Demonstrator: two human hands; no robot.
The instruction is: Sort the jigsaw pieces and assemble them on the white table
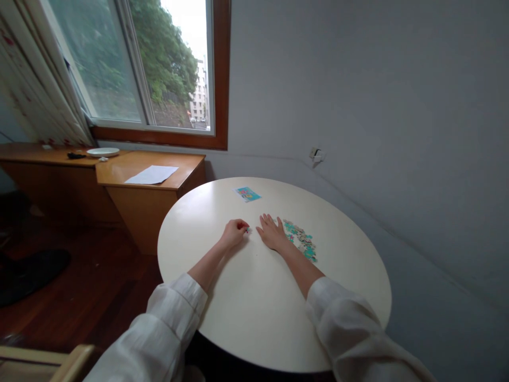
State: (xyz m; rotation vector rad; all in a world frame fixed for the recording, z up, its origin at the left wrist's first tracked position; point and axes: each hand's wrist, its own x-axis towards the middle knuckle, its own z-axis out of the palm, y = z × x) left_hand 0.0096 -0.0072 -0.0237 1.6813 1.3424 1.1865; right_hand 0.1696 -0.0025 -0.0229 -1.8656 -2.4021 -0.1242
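My left hand (234, 232) is closed in a pinch on a small jigsaw puzzle piece (248, 230), just above or at the white round table (246, 302). With its fingers spread, my right hand (271, 232) lies palm down on the left edge of a loose heap of puzzle pieces (304, 241). The heap shows turquoise and plain beige pieces, and part of it is hidden behind that hand. Farther back on the table lies a small picture card (248, 194) in turquoise with colourful figures.
A wooden cabinet (191, 175) stands left of the table, bearing a sheet of paper (152, 174) and a white plate (103, 152). A wall socket with a plug (317, 155) is on the wall behind. A chair part (47, 363) shows at lower left.
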